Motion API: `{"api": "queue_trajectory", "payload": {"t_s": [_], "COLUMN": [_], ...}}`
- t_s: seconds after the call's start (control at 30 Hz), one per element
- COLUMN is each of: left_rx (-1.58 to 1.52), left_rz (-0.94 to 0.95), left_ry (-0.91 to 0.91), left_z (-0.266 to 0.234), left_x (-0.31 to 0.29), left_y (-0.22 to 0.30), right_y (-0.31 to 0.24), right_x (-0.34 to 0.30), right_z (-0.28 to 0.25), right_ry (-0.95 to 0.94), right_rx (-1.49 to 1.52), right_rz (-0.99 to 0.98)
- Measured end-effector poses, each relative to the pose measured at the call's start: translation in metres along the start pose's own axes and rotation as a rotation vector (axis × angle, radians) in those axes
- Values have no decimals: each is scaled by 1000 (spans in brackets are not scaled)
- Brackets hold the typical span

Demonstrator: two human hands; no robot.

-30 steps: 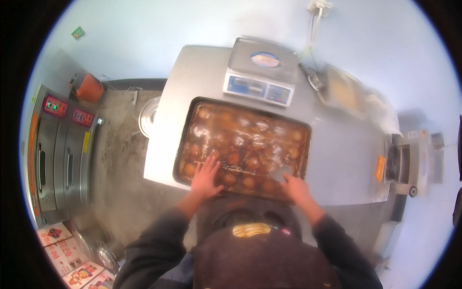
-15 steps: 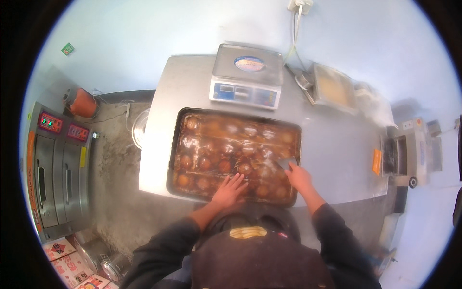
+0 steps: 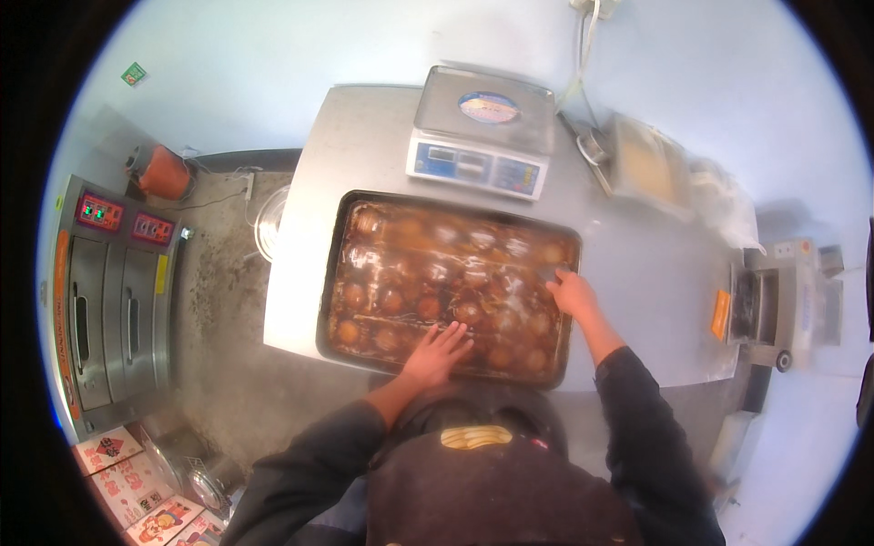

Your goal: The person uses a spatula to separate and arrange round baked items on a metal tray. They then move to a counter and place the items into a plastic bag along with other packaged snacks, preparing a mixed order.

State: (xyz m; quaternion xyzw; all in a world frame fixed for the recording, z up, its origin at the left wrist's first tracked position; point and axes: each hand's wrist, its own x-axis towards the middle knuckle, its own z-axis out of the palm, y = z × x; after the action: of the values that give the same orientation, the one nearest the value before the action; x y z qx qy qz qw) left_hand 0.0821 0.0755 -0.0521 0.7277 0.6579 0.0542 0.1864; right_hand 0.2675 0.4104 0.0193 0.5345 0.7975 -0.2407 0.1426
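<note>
A dark-rimmed baking tray (image 3: 331, 273) lies on the metal table. It holds a shiny brown slab of baked goods (image 3: 410, 259) with rounded bumps and pale straight lines across it. My left hand (image 3: 438, 355) rests at the near edge of the slab, fingers spread flat and holding nothing. At the tray's right side my right hand (image 3: 574, 296) is closed on a small grey scraper (image 3: 549, 273). Only a bit of its blade shows past my fingers, low over the slab; whether it touches cannot be told.
Behind the tray stands a digital scale (image 3: 482, 141). A shallow pan (image 3: 651, 168) and a clear plastic bag (image 3: 724, 205) sit at the back right. A deck oven (image 3: 118, 305) stands left, with an orange bucket (image 3: 167, 172) beyond it. Printed boxes (image 3: 137, 482) lie lower left.
My right hand has moved away from me and slightly right along the slab with the scraper. My left hand stays at the near edge. The whole view has shifted a little.
</note>
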Motion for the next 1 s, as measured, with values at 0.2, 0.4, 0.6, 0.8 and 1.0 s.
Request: {"api": "queue_trajectory", "payload": {"t_s": [0.2,0.4,0.6,0.8,1.0], "left_rx": [-207,-310,-243,-191,-186], "left_rz": [-28,39,26,-86,-133], "left_ry": [121,540,700,803,850], "left_z": [-20,-13,11,4,-1], "left_x": [-11,-39,-54,-60,-62], "left_y": [-9,-2,11,7,11], "right_y": [-16,12,-215,-309,-335], "right_x": [46,14,-76,-93,-99], "right_z": [-1,67,113,154,170], "right_ry": [88,11,-139,-237,-271], "right_rx": [-47,191,-22,-172,-235], "right_rz": [-184,-651,-1051,-1240,-1279]}}
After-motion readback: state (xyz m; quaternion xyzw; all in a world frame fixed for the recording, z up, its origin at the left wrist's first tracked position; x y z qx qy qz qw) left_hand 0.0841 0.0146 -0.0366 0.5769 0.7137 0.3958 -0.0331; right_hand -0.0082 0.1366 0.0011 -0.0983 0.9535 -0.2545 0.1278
